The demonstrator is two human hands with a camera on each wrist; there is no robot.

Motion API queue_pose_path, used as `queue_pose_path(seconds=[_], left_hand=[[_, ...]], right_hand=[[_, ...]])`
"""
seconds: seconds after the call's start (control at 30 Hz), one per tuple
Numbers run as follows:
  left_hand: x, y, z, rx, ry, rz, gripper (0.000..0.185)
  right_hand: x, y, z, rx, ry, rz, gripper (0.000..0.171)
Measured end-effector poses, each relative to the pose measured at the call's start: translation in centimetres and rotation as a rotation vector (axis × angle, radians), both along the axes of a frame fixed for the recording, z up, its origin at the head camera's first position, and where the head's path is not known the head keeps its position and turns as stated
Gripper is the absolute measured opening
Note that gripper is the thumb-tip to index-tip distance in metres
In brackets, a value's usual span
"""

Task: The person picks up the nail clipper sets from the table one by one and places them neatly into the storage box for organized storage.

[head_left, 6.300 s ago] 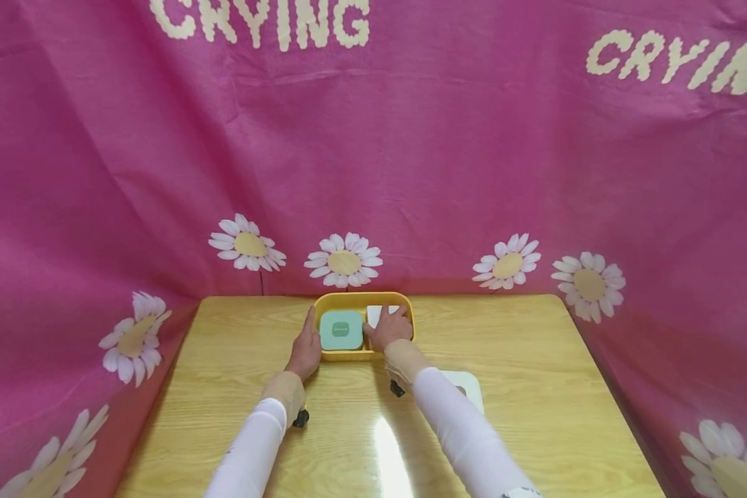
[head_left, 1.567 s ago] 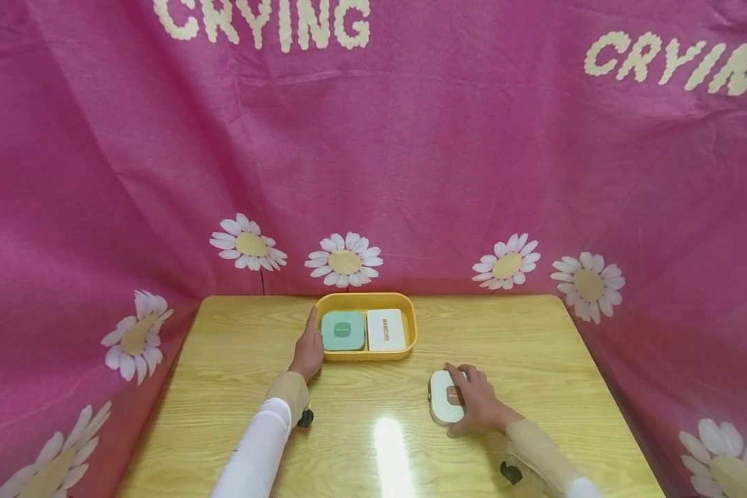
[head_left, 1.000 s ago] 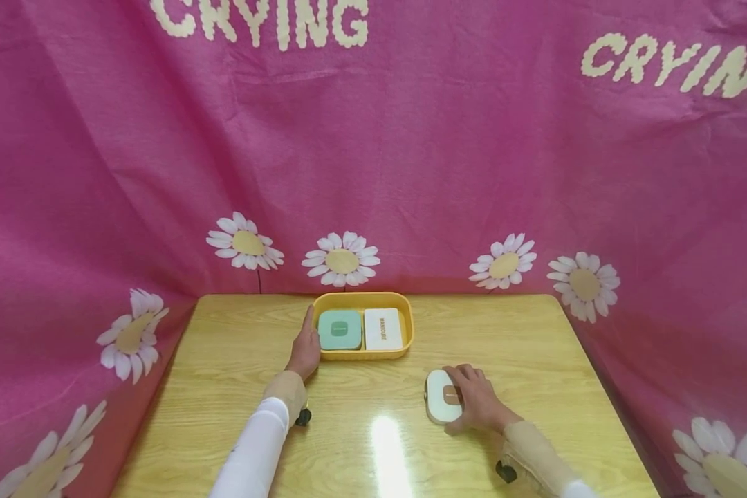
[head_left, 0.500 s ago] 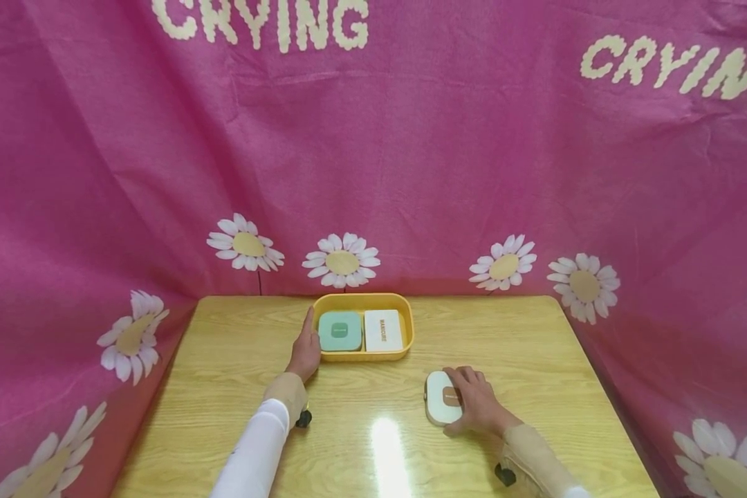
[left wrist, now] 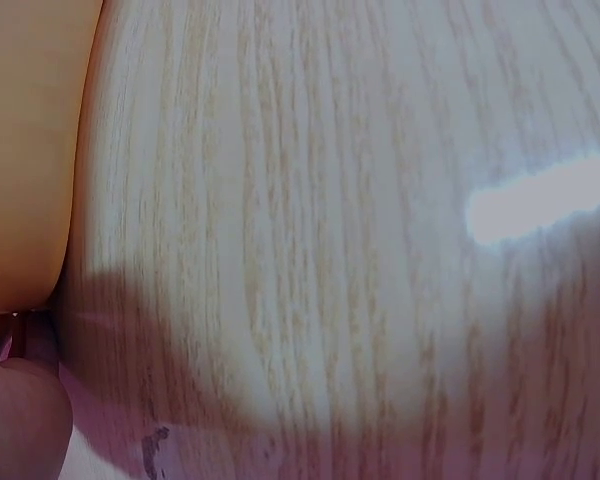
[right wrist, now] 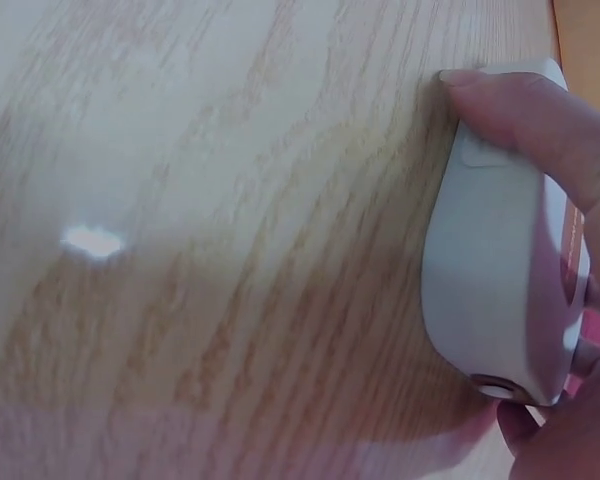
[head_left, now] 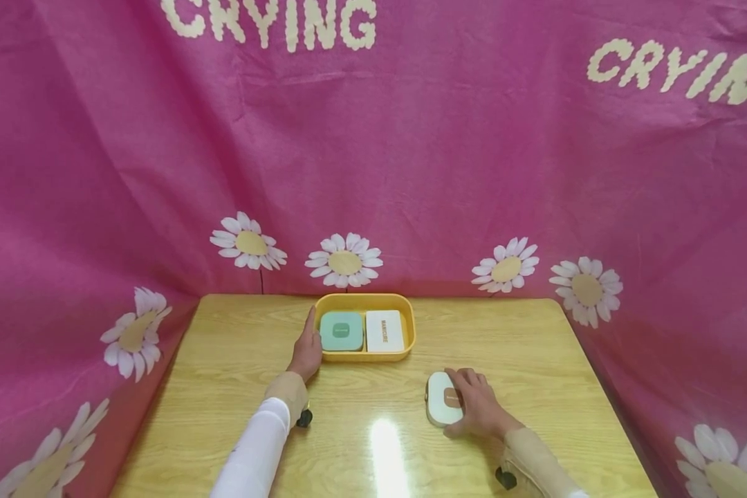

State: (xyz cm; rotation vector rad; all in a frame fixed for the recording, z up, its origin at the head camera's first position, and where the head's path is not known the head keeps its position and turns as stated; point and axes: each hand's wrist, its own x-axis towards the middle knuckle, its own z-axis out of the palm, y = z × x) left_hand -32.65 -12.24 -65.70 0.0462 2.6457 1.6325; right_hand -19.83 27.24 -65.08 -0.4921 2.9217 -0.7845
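Note:
My left hand (head_left: 306,351) rests with straight fingers against the left end of a yellow tray (head_left: 364,357); in the left wrist view the tray's outer wall (left wrist: 25,150) stands beside my fingers. In the tray's left part sits a mint-green rounded box (head_left: 341,340) with a darker green label. To its right, past a divider, lies a white box (head_left: 382,335) lettered "MANICURE". My right hand (head_left: 481,404) grips a white rounded case (head_left: 438,399) with a brown label, thumb and fingers at its opposite ends. The case (right wrist: 480,250) sits on the table; my palm hides its right side.
The wooden table (head_left: 236,373) reaches back to a pink curtain (head_left: 411,173) printed with daisies and letters, which also hangs along both sides. A bright light reflection lies on the tabletop between my arms.
My right hand was at the white box in the tray 6.3 seconds ago; it has since moved right and towards me onto the white case. Over the last second nothing has visibly moved.

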Motion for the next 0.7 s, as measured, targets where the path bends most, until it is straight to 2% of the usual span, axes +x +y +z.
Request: queue_pose_path(seconds=[0.33,0.7], left_hand=[[-0.2,0.1,0.1,-0.002,-0.009,-0.012,0.063],[0.1,0.1,0.3,-0.016,-0.022,-0.001,0.063]], right_hand=[[-0.3,0.1,0.8,0.006,-0.065,-0.021,0.124],[-0.5,0.7,1.9,-0.003,-0.007,-0.046,0.129]])
